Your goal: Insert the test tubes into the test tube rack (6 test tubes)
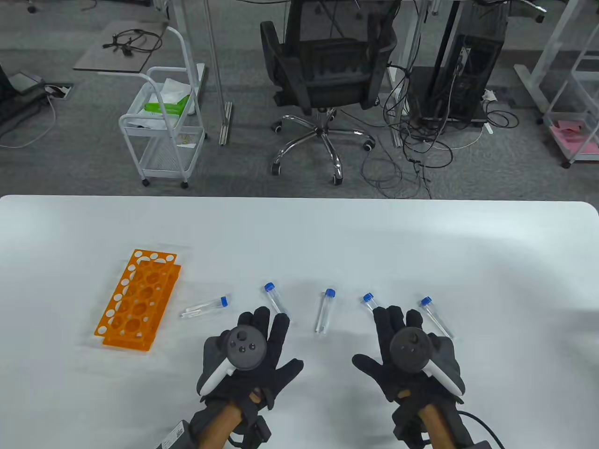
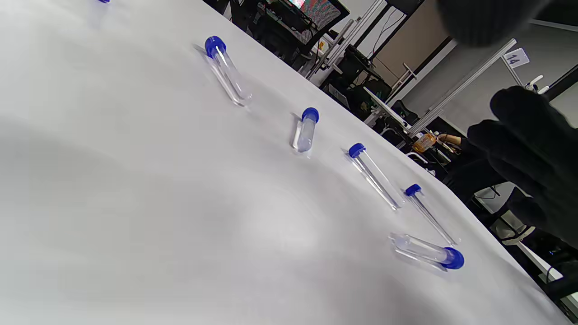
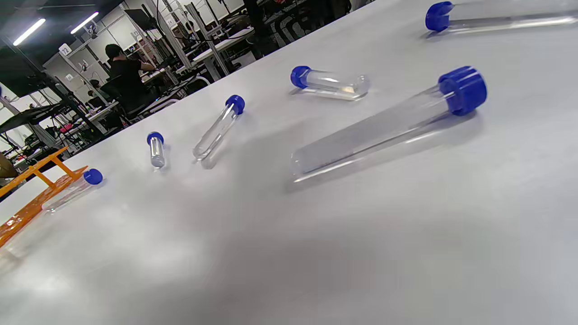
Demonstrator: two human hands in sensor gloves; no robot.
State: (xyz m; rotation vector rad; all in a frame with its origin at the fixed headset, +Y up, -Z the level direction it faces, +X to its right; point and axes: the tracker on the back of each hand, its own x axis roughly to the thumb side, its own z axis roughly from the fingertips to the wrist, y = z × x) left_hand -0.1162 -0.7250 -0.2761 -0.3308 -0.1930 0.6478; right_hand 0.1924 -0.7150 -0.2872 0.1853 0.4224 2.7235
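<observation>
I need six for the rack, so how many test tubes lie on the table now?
6 in the right wrist view, all lying loose: one by the orange rack, three further along, two at right. The table view shows only five; the right hand may hide one.

White table [image 1: 421, 243], orange rack [image 1: 138, 299] lying at left, blue-capped test tubes [image 1: 324, 311] scattered flat beside it

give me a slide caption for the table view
Gloved left hand and right hand hover open over capped test tubes beside an empty orange rack.
</observation>
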